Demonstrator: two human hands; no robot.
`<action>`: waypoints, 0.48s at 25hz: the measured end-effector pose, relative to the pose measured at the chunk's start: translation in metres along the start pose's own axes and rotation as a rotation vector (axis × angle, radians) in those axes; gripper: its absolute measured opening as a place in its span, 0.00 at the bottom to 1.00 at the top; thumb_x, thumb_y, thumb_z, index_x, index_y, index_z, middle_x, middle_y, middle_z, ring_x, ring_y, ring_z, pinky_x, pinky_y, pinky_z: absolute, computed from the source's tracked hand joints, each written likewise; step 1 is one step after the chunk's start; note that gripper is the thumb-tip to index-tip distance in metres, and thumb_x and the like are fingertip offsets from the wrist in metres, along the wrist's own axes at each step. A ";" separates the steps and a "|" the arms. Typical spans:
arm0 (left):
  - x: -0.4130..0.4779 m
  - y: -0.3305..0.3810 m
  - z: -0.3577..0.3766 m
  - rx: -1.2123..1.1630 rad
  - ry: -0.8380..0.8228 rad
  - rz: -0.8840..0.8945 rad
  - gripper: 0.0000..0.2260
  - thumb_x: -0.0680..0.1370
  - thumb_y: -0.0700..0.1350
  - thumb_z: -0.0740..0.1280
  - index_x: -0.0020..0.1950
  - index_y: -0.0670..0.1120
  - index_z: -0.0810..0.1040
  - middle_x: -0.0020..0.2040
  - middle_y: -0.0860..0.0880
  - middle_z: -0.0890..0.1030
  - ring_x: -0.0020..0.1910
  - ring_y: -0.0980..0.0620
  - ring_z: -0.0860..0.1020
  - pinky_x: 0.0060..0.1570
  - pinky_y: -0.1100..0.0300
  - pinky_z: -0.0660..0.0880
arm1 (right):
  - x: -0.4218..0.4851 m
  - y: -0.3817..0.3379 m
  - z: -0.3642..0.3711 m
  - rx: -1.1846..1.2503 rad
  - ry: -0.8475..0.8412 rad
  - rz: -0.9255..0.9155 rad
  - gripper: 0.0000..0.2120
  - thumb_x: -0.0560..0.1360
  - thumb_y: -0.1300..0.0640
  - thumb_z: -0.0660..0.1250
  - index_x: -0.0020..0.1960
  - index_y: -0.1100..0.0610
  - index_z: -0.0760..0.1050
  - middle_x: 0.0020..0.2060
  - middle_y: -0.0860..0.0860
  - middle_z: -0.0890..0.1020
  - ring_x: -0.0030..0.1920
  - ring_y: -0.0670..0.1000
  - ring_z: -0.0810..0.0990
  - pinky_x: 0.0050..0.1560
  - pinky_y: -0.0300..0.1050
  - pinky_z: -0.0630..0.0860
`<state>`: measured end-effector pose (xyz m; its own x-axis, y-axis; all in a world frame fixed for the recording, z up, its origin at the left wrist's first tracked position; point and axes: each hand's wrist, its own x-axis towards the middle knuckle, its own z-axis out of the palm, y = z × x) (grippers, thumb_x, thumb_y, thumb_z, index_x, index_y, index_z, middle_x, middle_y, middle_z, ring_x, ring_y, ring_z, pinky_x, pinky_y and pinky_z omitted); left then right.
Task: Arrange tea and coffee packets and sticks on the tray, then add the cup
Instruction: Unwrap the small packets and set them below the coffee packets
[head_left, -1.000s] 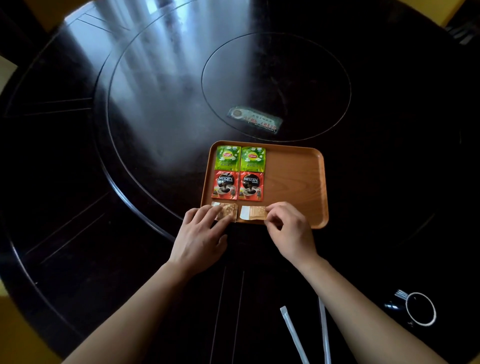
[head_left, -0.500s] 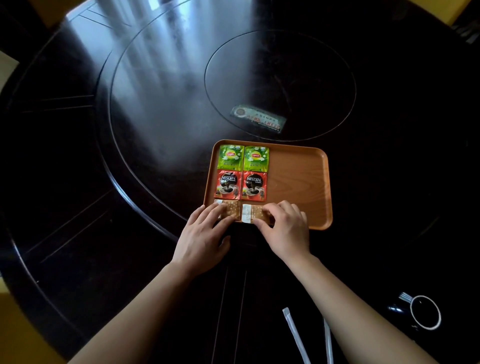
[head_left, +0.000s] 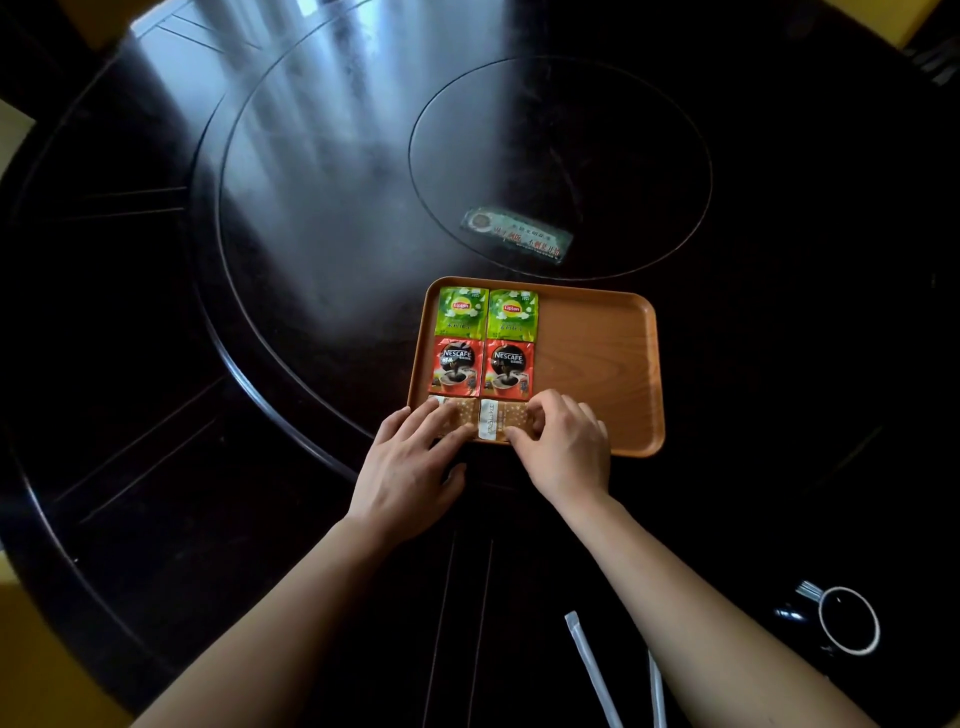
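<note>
A wooden tray (head_left: 597, 364) lies on the dark round table. Its left side holds two green Lipton tea packets (head_left: 488, 312) at the back and two red Nescafe packets (head_left: 480, 366) in front of them. Along the tray's near edge lie two tan packets: the left tan packet (head_left: 457, 415) under the fingers of my left hand (head_left: 410, 467), the right tan packet (head_left: 498, 421) pinched at its right end by my right hand (head_left: 566, 447). A dark cup (head_left: 847, 618) with a white rim stands at the lower right. Two white sticks (head_left: 592, 670) lie near the bottom edge.
A printed card (head_left: 517, 234) lies on the table's inner round disc beyond the tray. The right half of the tray is bare wood. My right forearm crosses over one of the white sticks.
My right hand slid the right tan packet left, squaring it beside the left one. My left hand has stayed pressed on the left tan packet.
</note>
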<state>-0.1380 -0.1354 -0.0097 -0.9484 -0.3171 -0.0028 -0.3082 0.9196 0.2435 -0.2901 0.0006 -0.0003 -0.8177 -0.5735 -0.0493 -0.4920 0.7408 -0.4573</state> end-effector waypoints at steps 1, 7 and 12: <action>0.000 0.000 0.000 -0.001 0.004 -0.002 0.21 0.75 0.53 0.64 0.68 0.52 0.76 0.72 0.46 0.74 0.73 0.44 0.68 0.69 0.46 0.66 | 0.001 0.000 0.000 0.012 -0.006 0.009 0.18 0.69 0.45 0.77 0.53 0.53 0.77 0.47 0.50 0.83 0.49 0.56 0.78 0.50 0.52 0.74; 0.002 0.002 -0.003 -0.008 0.020 -0.008 0.20 0.75 0.53 0.66 0.66 0.52 0.77 0.69 0.45 0.75 0.72 0.44 0.70 0.67 0.46 0.68 | 0.003 -0.001 -0.001 0.019 -0.009 0.019 0.18 0.70 0.45 0.75 0.54 0.53 0.76 0.48 0.50 0.83 0.50 0.56 0.79 0.51 0.52 0.74; 0.002 0.001 -0.002 0.013 0.006 -0.011 0.20 0.75 0.54 0.64 0.66 0.52 0.77 0.70 0.45 0.75 0.72 0.44 0.70 0.67 0.45 0.67 | 0.003 -0.001 0.000 0.011 -0.010 0.014 0.18 0.70 0.45 0.76 0.53 0.53 0.76 0.48 0.50 0.83 0.50 0.56 0.79 0.50 0.52 0.74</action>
<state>-0.1398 -0.1352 -0.0070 -0.9446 -0.3283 0.0005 -0.3194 0.9191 0.2309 -0.2920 -0.0019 0.0003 -0.8212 -0.5669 -0.0650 -0.4774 0.7449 -0.4660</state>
